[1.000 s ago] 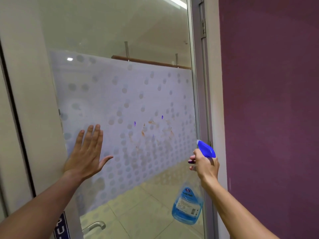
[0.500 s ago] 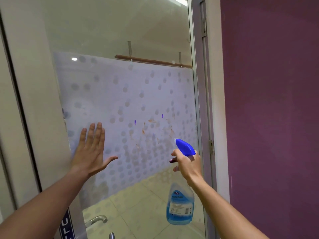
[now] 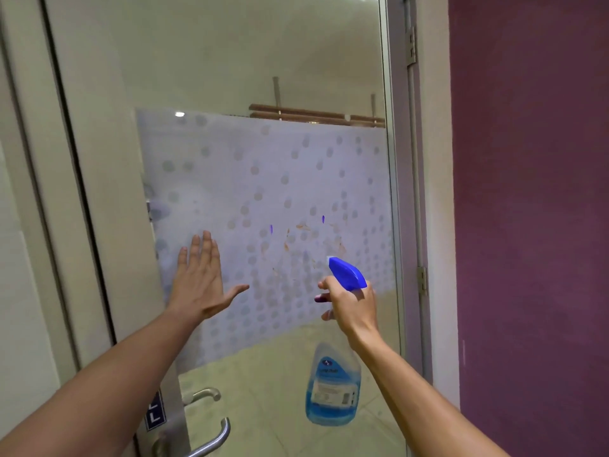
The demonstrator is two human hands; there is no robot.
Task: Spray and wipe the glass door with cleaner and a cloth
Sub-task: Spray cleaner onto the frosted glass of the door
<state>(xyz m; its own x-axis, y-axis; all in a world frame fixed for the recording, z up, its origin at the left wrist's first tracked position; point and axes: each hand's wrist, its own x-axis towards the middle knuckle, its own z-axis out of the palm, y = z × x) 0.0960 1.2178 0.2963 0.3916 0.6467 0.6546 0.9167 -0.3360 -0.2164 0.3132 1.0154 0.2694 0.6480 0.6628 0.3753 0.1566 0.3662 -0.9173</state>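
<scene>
The left hand (image 3: 197,282) lay flat, fingers straight, on the frosted glass door (image 3: 257,179), while the right hand (image 3: 351,306) gripped a blue-headed spray bottle (image 3: 333,384) aimed at orange smears (image 3: 296,239).

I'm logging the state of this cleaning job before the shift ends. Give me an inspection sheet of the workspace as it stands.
Surface: glass door, frosted dotted band, orange and blue smears mid-pane.
Job's things: spray bottle with blue liquid; cloth not seen.
Clutter: nothing seen.
Hands: left hand flat on glass; right hand grips the bottle's neck, nozzle toward the smears.
Cables: nothing seen.
Surroundings: purple wall, metal door handle, grey frame.
</scene>
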